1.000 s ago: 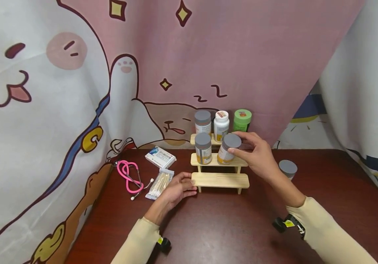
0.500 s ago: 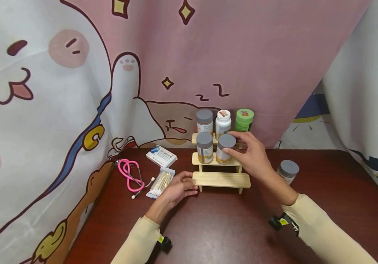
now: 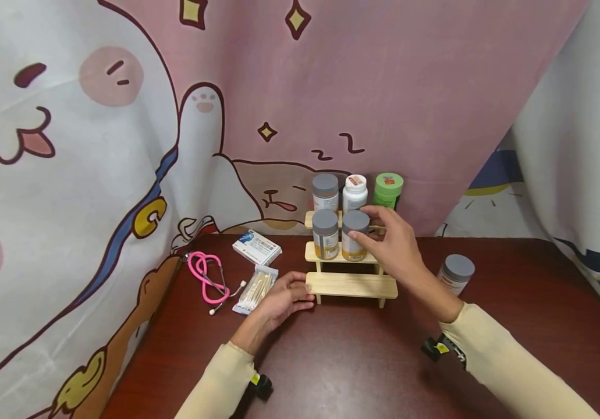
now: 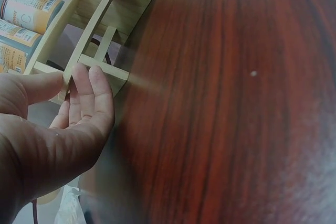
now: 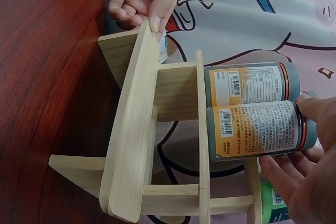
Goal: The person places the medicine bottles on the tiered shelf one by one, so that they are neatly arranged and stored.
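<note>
My right hand (image 3: 396, 241) grips a grey-lidded pill bottle (image 3: 354, 241) between thumb and fingers, upright on the middle step of a wooden tiered stand (image 3: 352, 285). Close on its left stands a matching grey-lidded bottle (image 3: 325, 235); in the right wrist view the held bottle (image 5: 257, 129) lies right alongside it. With thumb above and fingers below, my left hand (image 3: 281, 302) pinches the left end of the stand's bottom step (image 4: 79, 45). On the top step are another grey-lidded bottle (image 3: 325, 189), a white bottle (image 3: 355, 189) and a green-lidded bottle (image 3: 389, 189).
Another grey-lidded bottle (image 3: 457, 272) stands on the table right of the stand, partly behind my right forearm. To the left lie a medicine box (image 3: 258, 247), a bag of cotton swabs (image 3: 255, 290) and a pink stethoscope (image 3: 208, 279). A printed curtain (image 3: 436, 105) hangs behind.
My right hand has slid the bottle left along the middle step, up beside its neighbour. The left hand stays on the bottom step. The head view has shifted slightly.
</note>
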The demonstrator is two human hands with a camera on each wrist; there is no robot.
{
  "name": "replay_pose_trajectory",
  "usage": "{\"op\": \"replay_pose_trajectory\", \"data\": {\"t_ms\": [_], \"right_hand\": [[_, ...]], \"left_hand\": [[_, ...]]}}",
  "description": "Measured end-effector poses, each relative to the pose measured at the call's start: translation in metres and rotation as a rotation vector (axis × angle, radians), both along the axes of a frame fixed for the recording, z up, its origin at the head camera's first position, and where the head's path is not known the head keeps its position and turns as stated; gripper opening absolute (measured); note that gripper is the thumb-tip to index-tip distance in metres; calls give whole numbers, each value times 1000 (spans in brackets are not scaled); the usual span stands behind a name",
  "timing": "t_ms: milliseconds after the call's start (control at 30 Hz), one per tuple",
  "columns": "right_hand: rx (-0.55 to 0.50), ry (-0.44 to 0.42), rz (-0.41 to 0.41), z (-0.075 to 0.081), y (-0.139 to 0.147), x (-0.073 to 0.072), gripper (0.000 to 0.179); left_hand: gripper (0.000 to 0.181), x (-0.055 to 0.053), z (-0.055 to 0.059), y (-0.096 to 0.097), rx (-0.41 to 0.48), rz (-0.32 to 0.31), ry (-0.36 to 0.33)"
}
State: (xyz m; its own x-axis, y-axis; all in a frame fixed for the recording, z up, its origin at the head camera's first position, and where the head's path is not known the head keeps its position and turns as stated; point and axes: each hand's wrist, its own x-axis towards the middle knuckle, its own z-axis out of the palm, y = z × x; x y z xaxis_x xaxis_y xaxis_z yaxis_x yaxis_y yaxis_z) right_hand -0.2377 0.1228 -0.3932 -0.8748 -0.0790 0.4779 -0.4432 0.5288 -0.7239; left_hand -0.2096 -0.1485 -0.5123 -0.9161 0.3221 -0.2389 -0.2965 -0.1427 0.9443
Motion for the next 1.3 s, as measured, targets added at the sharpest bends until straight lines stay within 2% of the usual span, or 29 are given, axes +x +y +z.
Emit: {"op": "replay_pose_trajectory", "data": {"t_ms": [133,267,333,600,767,967,1133,1300], "right_hand": [[52,-53,5,1,2,6,64],[89,-154,26,-1,7,19,79],[89,-174,22,-3,11,27,82],[72,-40,-26,-18,45,50,70],[82,6,-140,-32,80,57,64],[157,27,-256,-43,125,62,64],[121,46,-312,-55,148,63,66],[94,-28,-343,-66,158,62,66]], "left_hand": [[32,0,-1,1,0,2,-4],[34,0,-1,2,-6,2,-19],[34,0,-1,3,-10,1,-24],[36,0,1,4,6,9,5],[38,0,2,5,15,8,-3],[37,-1,3,6,14,14,1],[38,-1,4,5,13,16,6],[38,-1,5,4,23,10,2]]}}
